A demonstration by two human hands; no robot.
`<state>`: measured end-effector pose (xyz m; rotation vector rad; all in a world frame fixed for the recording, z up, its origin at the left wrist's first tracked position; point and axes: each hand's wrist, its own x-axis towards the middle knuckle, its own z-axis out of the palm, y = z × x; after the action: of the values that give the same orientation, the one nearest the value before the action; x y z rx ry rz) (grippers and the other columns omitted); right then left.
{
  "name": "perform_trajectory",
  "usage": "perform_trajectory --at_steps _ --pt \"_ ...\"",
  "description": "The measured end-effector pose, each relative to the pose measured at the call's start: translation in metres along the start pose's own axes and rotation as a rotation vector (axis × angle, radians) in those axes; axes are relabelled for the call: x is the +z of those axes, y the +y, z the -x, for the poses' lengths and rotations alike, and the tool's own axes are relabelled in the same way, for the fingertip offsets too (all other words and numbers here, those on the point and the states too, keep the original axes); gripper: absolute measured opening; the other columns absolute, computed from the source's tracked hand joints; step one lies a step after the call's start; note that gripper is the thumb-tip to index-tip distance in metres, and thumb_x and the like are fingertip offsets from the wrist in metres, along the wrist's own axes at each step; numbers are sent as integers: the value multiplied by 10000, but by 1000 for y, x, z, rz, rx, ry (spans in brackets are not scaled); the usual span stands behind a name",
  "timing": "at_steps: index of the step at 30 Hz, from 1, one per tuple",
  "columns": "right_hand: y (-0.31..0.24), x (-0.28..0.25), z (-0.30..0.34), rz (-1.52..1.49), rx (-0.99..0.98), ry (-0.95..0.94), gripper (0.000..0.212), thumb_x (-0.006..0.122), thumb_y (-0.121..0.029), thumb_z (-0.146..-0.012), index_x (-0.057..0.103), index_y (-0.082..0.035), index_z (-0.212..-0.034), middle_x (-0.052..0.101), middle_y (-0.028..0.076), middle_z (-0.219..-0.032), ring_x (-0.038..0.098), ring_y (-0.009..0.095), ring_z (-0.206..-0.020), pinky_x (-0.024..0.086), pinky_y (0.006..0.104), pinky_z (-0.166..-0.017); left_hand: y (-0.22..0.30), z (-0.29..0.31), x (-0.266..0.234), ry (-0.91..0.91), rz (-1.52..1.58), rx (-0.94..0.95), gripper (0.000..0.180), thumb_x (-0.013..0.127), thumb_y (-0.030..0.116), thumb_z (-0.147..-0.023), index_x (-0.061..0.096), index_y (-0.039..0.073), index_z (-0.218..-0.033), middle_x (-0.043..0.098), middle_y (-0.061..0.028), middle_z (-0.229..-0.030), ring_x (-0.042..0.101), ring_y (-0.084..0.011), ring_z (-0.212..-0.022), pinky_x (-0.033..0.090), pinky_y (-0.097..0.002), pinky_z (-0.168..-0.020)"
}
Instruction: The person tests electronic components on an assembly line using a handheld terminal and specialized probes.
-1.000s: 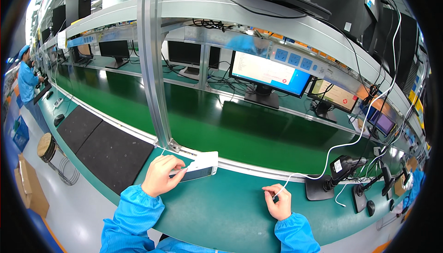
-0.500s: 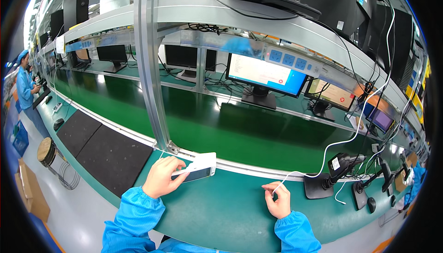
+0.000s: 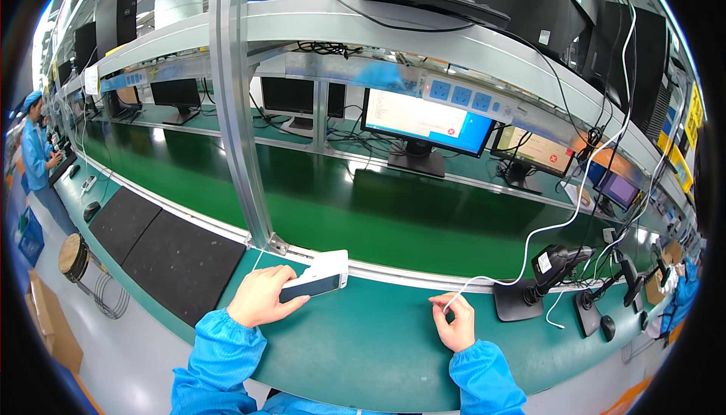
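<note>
My left hand [image 3: 259, 298] is closed around one end of a white handheld device [image 3: 330, 265] with a dark screen along its lower face. It is held just above the green workbench [image 3: 355, 347], near the metal rail. Pinched between the thumb and fingers of my right hand [image 3: 456, 324] is the end of a white cable [image 3: 499, 279]; its tip is hidden by the fingers. The cable runs right and then up to the overhead shelf. A gap of bench separates the cable from the device.
Black mats [image 3: 181, 265] lie on the left. A black scanner on a stand [image 3: 550, 265] and a computer mouse [image 3: 607, 328] are at right. Beyond the rail runs a green conveyor belt [image 3: 325, 203], with a monitor [image 3: 423, 121] behind it. A metal post [image 3: 240, 127] rises left of centre.
The device has tilted in my left hand, so more of its dark screen shows, and my left thumb sits lower. My right hand keeps its pinch on the cable. The whole view has shifted slightly.
</note>
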<state>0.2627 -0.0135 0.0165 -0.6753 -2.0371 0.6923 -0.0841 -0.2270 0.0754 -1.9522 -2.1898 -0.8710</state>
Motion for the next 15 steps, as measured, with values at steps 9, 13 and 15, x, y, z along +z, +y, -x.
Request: perform_trajectory --at_steps 9,13,15 --pt "1 -2 -1 17 55 -29 176 721 29 -856 773 -24 -1015 713 72 -903 618 141 -712 519 279 -667 1 2 -1 -73 15 -57 350 841 296 -827 694 47 -1025 738 -127 -927 718 -352 -832 572 -435 -751" --pt "2 -2 -1 21 72 -44 179 727 27 -849 773 -23 -1014 709 67 -897 621 141 -713 518 279 -664 -1 2 0 -76 -2 -50 341 829 280 -843 712 41 -1058 744 -144 -952 718 -369 -847 570 -446 -756" --pt "3 -1 -1 19 76 -42 179 726 27 -849 773 -23 -1014 707 66 -893 622 142 -713 518 279 -663 -2 3 0 -85 -3 -58 327 822 273 -852 715 43 -1060 744 -149 -948 718 -375 -847 569 -451 -752"
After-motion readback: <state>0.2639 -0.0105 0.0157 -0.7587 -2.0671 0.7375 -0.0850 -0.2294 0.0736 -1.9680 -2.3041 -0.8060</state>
